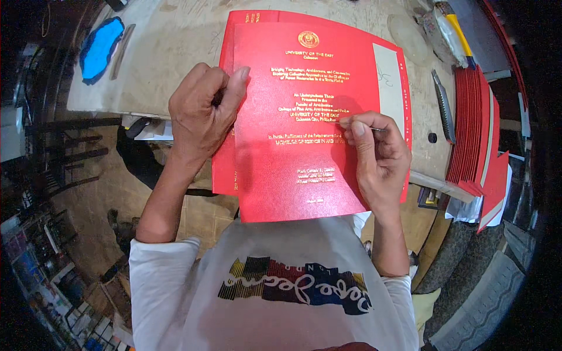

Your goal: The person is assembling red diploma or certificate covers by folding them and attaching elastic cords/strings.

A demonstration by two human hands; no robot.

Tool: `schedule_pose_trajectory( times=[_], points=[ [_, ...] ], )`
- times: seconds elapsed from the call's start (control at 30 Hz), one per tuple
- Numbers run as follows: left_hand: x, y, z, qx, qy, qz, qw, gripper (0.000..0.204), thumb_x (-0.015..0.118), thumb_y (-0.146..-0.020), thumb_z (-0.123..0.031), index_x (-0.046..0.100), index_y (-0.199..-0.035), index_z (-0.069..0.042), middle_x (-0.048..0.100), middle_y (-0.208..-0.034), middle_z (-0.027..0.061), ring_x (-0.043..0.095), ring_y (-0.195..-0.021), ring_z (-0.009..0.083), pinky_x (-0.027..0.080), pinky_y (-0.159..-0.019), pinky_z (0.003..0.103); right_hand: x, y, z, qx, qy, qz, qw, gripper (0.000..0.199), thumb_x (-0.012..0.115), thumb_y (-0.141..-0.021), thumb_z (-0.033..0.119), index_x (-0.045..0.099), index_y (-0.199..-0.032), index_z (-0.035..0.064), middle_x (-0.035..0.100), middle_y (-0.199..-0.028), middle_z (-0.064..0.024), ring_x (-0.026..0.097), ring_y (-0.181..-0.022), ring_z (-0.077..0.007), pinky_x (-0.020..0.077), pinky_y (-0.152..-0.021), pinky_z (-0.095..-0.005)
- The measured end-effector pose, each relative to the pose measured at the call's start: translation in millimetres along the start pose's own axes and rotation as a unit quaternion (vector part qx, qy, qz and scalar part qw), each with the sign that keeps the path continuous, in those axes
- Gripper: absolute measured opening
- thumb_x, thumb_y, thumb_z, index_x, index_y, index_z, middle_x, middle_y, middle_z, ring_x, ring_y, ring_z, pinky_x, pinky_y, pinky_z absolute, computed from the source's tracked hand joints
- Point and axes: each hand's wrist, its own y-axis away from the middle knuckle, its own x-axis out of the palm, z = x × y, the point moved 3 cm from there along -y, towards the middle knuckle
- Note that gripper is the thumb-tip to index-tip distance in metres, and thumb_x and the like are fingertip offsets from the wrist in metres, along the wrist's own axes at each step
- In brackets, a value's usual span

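Observation:
A red hardbound cover (293, 99) with gold lettering and a gold seal lies on top of other red covers at the edge of a worn work table (170, 52). My left hand (202, 111) is curled, its thumb and knuckles pressing the cover's left edge. My right hand (377, 152) rests on the cover's right half and pinches a thin metal tool whose tip shows by the fingers. A pale strip (387, 79) runs along the cover's right side.
A stack of red covers (474, 128) stands on edge at the right. A knife-like blade (443, 105) lies beside it. A blue object (100, 48) sits at the table's far left. A yellow-handled tool (459, 32) lies top right. Tiled floor and shelves show below left.

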Motion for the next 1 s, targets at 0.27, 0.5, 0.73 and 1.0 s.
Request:
schedule_pose_trajectory(
  times=[0.27, 0.5, 0.73, 1.0],
  points=[
    [0.6, -0.8, -0.3, 0.003, 0.007, 0.0, 1.0, 0.03, 0.076, -0.095, -0.01, 0.057, -0.072, -0.004, 0.045, -0.067, 0.0014, 0.037, -0.056, 0.0142, 0.035, -0.051, 0.03, 1.4, -1.3, 1.7, -0.005, -0.007, -0.023, 1.0, 0.008, 0.062, -0.104, 0.001, 0.065, -0.109, -0.0049, 0.075, -0.098, -0.0127, 0.068, -0.087, -0.0151, 0.0544, -0.08, -0.0247],
    [-1.1, 0.6, 0.9, -0.005, 0.007, -0.001, 1.0, 0.03, 0.076, -0.095, -0.01, 0.058, -0.073, -0.003, 0.046, -0.068, 0.0011, 0.037, -0.056, 0.0138, 0.035, -0.052, 0.03, 1.8, -0.2, 2.2, 0.005, -0.021, -0.035, 0.999, 0.01, 0.061, -0.105, 0.003, 0.065, -0.111, -0.0039, 0.074, -0.1, -0.0124, 0.067, -0.086, -0.0138, 0.0551, -0.08, -0.0246],
    [-4.8, 20.8, -8.6, -0.131, 0.131, -0.037, 0.982, 0.017, 0.078, -0.094, -0.012, 0.064, -0.09, -0.003, 0.055, -0.078, 0.003, 0.047, -0.064, 0.0134, 0.042, -0.058, 0.026, 0.1, 5.5, 0.4, 0.003, -0.063, -0.069, 0.996, 0.012, 0.06, -0.107, 0.005, 0.063, -0.115, -0.0024, 0.074, -0.105, -0.0129, 0.066, -0.085, -0.013, 0.0562, -0.081, -0.0247],
    [-14.5, 61.4, -56.6, 0.006, 0.0, 0.066, 0.998, 0.027, 0.079, -0.087, -0.009, 0.068, -0.112, -0.007, 0.063, -0.126, 0.01, 0.06, -0.113, 0.0293, 0.049, -0.098, 0.041, 4.3, 21.8, -9.1, -0.067, -0.073, -0.1, 0.99, 0.011, 0.059, -0.107, 0.003, 0.061, -0.117, -0.0017, 0.074, -0.108, -0.0138, 0.067, -0.085, -0.0138, 0.0566, -0.081, -0.0253]
  ],
)
